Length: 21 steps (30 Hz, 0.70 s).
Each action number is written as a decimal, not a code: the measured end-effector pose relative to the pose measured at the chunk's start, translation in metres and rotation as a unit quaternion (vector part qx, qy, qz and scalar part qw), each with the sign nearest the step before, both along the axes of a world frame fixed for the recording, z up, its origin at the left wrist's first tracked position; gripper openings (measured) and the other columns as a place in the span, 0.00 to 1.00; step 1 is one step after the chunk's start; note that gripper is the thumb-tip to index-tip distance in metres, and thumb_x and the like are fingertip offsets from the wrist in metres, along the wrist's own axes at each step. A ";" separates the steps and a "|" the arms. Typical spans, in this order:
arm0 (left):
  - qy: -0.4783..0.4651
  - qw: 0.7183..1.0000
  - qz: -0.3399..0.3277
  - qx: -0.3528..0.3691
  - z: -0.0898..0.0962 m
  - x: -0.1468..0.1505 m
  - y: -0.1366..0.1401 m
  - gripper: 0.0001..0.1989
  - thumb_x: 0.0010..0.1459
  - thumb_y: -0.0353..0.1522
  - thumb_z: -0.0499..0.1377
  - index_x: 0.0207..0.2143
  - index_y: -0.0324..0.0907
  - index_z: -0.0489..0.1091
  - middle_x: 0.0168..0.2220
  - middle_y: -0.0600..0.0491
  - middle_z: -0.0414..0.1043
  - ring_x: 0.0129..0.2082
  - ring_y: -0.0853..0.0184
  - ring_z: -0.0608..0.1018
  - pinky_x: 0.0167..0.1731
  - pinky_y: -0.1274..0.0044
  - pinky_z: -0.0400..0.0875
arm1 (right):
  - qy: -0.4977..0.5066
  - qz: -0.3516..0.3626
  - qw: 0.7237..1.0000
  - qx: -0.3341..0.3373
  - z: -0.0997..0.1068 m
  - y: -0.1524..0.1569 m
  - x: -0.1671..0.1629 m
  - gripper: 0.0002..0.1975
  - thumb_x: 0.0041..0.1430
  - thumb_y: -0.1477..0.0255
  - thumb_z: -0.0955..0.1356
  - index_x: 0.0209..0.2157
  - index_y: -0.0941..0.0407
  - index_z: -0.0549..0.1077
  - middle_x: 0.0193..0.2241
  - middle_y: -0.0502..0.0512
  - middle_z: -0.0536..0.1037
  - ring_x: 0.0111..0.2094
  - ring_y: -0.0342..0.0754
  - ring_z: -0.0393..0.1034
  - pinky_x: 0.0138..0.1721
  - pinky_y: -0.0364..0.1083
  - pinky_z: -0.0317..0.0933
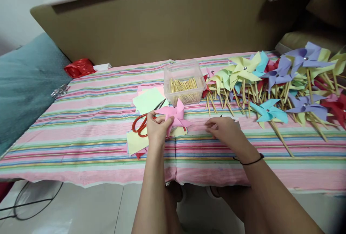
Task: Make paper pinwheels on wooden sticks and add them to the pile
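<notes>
My left hand [156,127] pinches a pink paper pinwheel [177,115] between thumb and fingers, its blades folded in toward the middle. To the right of it, my right hand [225,131] has its fingers curled together; whatever they may hold is too small to make out. Red-handled scissors [139,125] lie beside my left hand, their blades pointing up and right. They rest across pale green paper sheets [150,100] and yellow paper sheets [136,143]. Behind the pinwheel stands a clear plastic box [185,99] with many short wooden sticks [183,85] in it.
Finished pinwheels on sticks [244,69] crowd the right side, with a blue pinwheel [269,111] nearest. A red plastic bag [79,68] and a white object [102,67] lie at the back left, near a teal cushion [29,86]. Striped cloth [94,154] covers the seat.
</notes>
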<state>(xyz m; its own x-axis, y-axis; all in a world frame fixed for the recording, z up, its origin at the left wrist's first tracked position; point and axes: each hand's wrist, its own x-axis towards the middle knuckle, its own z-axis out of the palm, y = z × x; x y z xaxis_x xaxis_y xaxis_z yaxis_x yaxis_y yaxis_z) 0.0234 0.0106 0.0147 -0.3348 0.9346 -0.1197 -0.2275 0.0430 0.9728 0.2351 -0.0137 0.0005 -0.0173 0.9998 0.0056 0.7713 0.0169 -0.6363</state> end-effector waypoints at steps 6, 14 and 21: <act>-0.004 1.000 -0.008 -0.001 0.001 0.002 0.001 0.30 0.31 0.30 0.69 0.37 0.42 0.59 0.20 0.58 0.73 0.18 0.71 0.73 0.23 0.79 0.67 | -0.219 0.027 0.974 -0.054 -0.002 -0.001 -0.013 0.09 0.51 0.80 0.65 0.22 0.58 0.75 0.26 0.61 0.79 0.32 0.54 0.75 0.32 0.48 0.62; -0.014 0.999 -0.034 -0.004 0.002 0.005 -0.001 0.28 0.34 0.30 0.69 0.36 0.43 0.58 0.21 0.58 0.73 0.18 0.71 0.73 0.23 0.80 0.67 | 0.081 -0.032 0.996 0.002 0.005 -0.002 -0.010 0.07 0.51 0.75 0.68 0.21 0.56 0.70 0.26 0.56 0.79 0.31 0.52 0.75 0.32 0.48 0.65; -0.004 0.999 -0.049 -0.008 0.001 0.010 -0.002 0.27 0.35 0.31 0.69 0.37 0.42 0.58 0.21 0.58 0.73 0.18 0.71 0.73 0.21 0.80 0.65 | 0.441 -0.056 0.895 -0.026 0.007 0.000 -0.013 0.14 0.45 0.63 0.74 0.25 0.58 0.71 0.22 0.54 0.79 0.26 0.46 0.74 0.31 0.46 0.70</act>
